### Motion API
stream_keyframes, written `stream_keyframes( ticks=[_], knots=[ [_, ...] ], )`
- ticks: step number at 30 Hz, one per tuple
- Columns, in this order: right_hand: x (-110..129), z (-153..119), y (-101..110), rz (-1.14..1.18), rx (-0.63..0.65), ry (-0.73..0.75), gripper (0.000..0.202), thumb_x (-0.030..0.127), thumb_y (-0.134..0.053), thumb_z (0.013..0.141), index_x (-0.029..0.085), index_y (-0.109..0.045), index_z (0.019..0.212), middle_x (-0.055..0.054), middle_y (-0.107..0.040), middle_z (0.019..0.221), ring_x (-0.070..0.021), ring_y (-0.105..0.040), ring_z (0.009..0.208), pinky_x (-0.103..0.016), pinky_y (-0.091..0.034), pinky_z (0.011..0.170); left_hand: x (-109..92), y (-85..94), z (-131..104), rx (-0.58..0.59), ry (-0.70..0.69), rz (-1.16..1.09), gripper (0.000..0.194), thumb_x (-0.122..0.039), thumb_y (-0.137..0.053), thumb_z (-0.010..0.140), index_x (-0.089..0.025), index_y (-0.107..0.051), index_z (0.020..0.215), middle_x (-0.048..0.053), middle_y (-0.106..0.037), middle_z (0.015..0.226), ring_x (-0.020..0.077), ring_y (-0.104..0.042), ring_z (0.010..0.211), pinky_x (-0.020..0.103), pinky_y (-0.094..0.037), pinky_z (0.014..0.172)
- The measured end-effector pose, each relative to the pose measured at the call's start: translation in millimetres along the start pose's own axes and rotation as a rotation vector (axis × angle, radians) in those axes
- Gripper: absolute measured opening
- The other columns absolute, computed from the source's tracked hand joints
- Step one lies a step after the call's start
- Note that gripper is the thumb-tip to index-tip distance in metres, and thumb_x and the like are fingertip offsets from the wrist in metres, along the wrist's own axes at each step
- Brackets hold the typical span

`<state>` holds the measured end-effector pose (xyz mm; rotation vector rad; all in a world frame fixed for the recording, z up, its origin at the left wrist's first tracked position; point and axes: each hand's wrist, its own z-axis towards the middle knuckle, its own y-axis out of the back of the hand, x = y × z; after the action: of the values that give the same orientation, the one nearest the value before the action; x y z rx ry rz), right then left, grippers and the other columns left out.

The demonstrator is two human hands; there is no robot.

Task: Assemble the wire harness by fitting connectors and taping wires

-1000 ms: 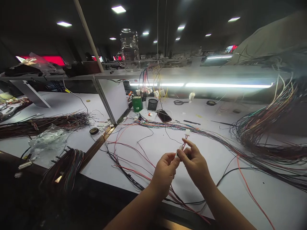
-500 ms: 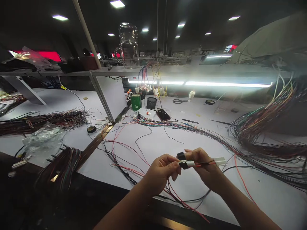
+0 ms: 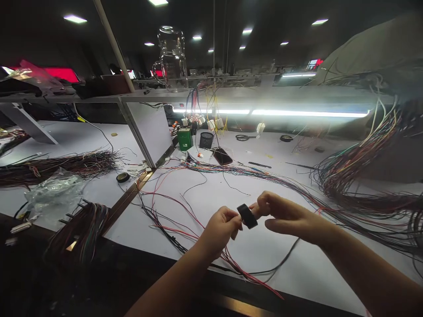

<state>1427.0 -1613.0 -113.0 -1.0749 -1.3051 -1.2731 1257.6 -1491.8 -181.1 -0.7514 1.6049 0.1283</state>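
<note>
Between my hands, over the front of the white table, is a small roll of black tape [image 3: 247, 215]. My left hand [image 3: 221, 231] is closed in a pinch at the roll's left edge. My right hand [image 3: 287, 215] has its thumb apart from the fingers, and its fingertips are by the roll's right side. Whether the fingertips touch the roll is hard to tell. Red and black wires [image 3: 236, 264] run out below my left hand along the table's front edge. No white connector shows between my hands.
A long wire bundle [image 3: 280, 178] crosses the table behind my hands. Farther back are a phone [image 3: 222, 156], a green box [image 3: 185, 139], a black mesh cup [image 3: 206, 140] and scissors [image 3: 245, 138]. Thick wires [image 3: 346, 176] hang at the right. A divider [image 3: 150, 132] stands at the left.
My right hand has opened and moved right and slightly up. The white connectors between and behind my hands are out of sight. The tape roll now shows tilted between my hands.
</note>
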Motion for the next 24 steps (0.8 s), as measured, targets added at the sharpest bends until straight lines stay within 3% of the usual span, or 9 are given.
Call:
stream_keyframes(
  ticks=[4, 6, 9, 12, 14, 16, 20, 24],
  knots=[
    [-20, 3, -31, -0.116, -0.375, -0.064, 0.022, 0.041, -0.052, 0.087, 0.021, -0.045, 0.084, -0.004, -0.062, 0.079, -0.0177, -0.058, 0.076, -0.034, -0.046, 0.070, -5, -4.9, -1, -0.091, -0.103, -0.260, 0.020, -0.031, -0.064, 0.079, -0.016, -0.051, 0.083, 0.000, -0.060, 0.070, 0.0068, -0.047, 0.054, 0.023, -0.036, 0.060],
    [-30, 11, -39, -0.118, -0.451, -0.120, 0.022, 0.041, -0.051, 0.088, 0.020, -0.046, 0.091, -0.002, -0.062, 0.075, -0.0170, -0.059, 0.072, -0.033, -0.047, 0.068, -8, -5.4, -2, -0.080, -0.110, -0.302, 0.021, -0.030, -0.066, 0.077, -0.016, -0.052, 0.086, 0.001, -0.061, 0.072, 0.0078, -0.049, 0.057, 0.024, -0.037, 0.063],
    [-31, 24, -41, -0.158, -0.417, -0.128, 0.019, 0.036, -0.049, 0.088, 0.021, -0.045, 0.098, -0.002, -0.065, 0.078, -0.0175, -0.062, 0.075, -0.034, -0.048, 0.071, -17, -0.3, -1, -0.019, -0.098, -0.107, 0.032, -0.031, -0.068, 0.076, -0.017, -0.056, 0.102, 0.002, -0.063, 0.074, 0.0128, -0.056, 0.067, 0.028, -0.040, 0.070],
    [-24, 32, -38, -0.495, -0.417, -0.058, 0.011, 0.031, -0.051, 0.086, 0.023, -0.045, 0.089, -0.001, -0.063, 0.077, -0.0172, -0.059, 0.072, -0.033, -0.045, 0.068, -32, 8.2, 1, 0.025, -0.112, 0.209, 0.033, -0.035, -0.066, 0.078, -0.016, -0.061, 0.105, 0.005, -0.064, 0.078, 0.0175, -0.058, 0.078, 0.032, -0.041, 0.077],
    [-21, 35, -38, -0.703, -0.430, 0.026, 0.011, 0.030, -0.051, 0.085, 0.023, -0.043, 0.082, 0.000, -0.062, 0.076, -0.0172, -0.056, 0.071, -0.033, -0.043, 0.068, -41, 12.5, 2, -0.032, -0.184, 0.350, 0.026, -0.038, -0.064, 0.079, -0.017, -0.065, 0.095, 0.007, -0.064, 0.085, 0.0188, -0.058, 0.082, 0.031, -0.041, 0.078],
    [-20, 39, -39, -0.770, -0.437, 0.078, 0.009, 0.030, -0.051, 0.085, 0.023, -0.044, 0.084, 0.000, -0.062, 0.076, -0.0171, -0.056, 0.071, -0.034, -0.042, 0.070, -48, 14.4, 2, -0.103, -0.259, 0.433, 0.024, -0.039, -0.062, 0.080, -0.018, -0.067, 0.091, 0.007, -0.064, 0.092, 0.0190, -0.057, 0.084, 0.030, -0.041, 0.077],
    [-23, 53, -38, -0.740, -0.424, -0.014, 0.021, 0.031, -0.047, 0.088, 0.026, -0.050, 0.108, 0.001, -0.066, 0.077, -0.0168, -0.059, 0.068, -0.030, -0.041, 0.063, -47, 13.9, -1, -0.115, -0.306, 0.397, 0.028, -0.041, -0.056, 0.084, -0.017, -0.066, 0.095, 0.005, -0.064, 0.085, 0.0162, -0.055, 0.075, 0.028, -0.041, 0.070],
    [-25, 66, -42, -0.921, -0.403, -0.079, 0.022, 0.035, -0.045, 0.089, 0.028, -0.065, 0.086, 0.001, -0.065, 0.065, -0.0156, -0.056, 0.057, -0.030, -0.041, 0.061, -36, 17.4, 1, -0.143, -0.296, 0.284, 0.029, -0.043, -0.060, 0.081, -0.015, -0.066, 0.087, 0.003, -0.059, 0.075, 0.0138, -0.050, 0.069, 0.026, -0.040, 0.069]
  ],
)
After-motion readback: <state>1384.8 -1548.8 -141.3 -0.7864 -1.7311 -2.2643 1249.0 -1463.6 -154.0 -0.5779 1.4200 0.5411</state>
